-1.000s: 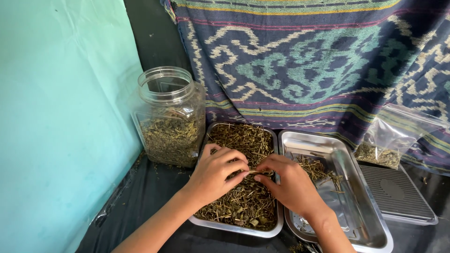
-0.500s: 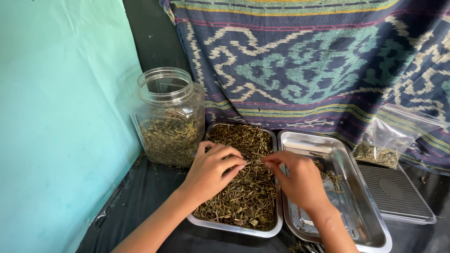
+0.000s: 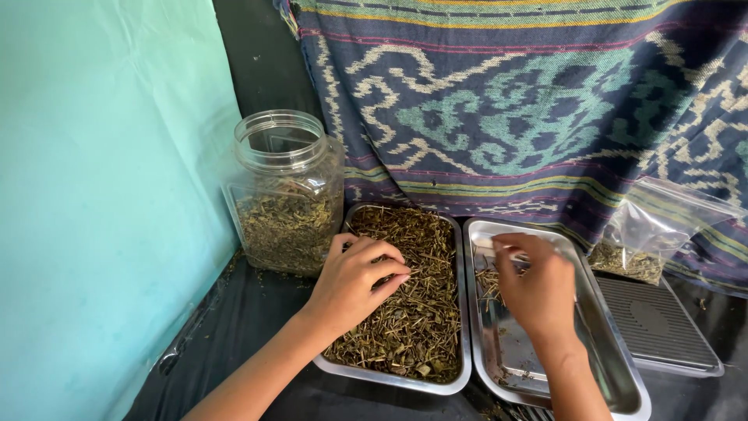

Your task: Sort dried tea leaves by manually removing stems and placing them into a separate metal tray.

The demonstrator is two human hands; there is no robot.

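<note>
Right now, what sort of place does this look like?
Probably a small home workspace for sorting dried herbs: two metal trays of dried stems, a clear plastic jar, and a patterned woven cloth hung behind.

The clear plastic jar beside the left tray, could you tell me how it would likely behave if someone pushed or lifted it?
The clear plastic jar looks less than half full of dried herb pieces, so it is probably light for its size. Its squarish, broad base suggests it would slide rather than roll or tip. It has no lid on, so tilting it would likely spill the loose contents.
</note>
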